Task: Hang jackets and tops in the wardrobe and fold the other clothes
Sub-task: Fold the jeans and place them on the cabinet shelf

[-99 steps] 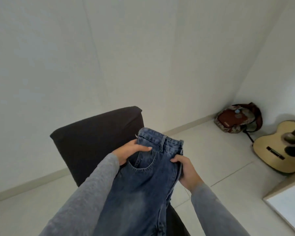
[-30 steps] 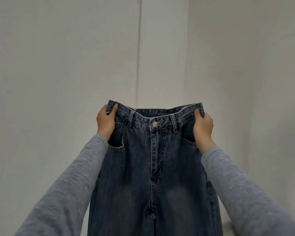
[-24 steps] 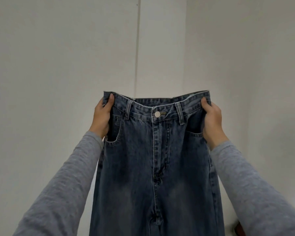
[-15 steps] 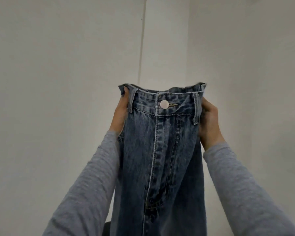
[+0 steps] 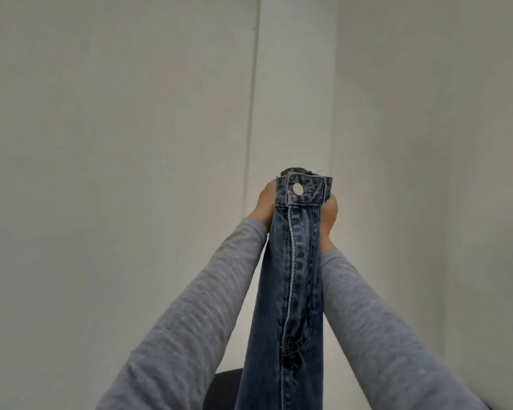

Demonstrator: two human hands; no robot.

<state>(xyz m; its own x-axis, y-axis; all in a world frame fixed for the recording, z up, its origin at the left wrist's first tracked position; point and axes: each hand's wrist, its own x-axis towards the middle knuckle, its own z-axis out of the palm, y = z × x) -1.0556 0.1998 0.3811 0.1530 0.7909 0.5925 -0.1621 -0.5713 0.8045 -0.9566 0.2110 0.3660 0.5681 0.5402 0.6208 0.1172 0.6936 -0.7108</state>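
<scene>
Before a wall [image 5: 125, 149], hanging jeans [image 5: 290, 276], gripped by left hand [image 5: 264, 206], right hand [image 5: 328, 216]

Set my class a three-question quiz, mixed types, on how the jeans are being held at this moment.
1. True or false: the left hand and right hand both hold the jeans at the waistband, raised before a pale wall.
2. What faces the camera on the waistband? A: a round metal button; B: a paper tag; C: a belt.
3. Fill in: both sleeves are ___ in colour.
Key: 1 true; 2 A; 3 grey.
</scene>
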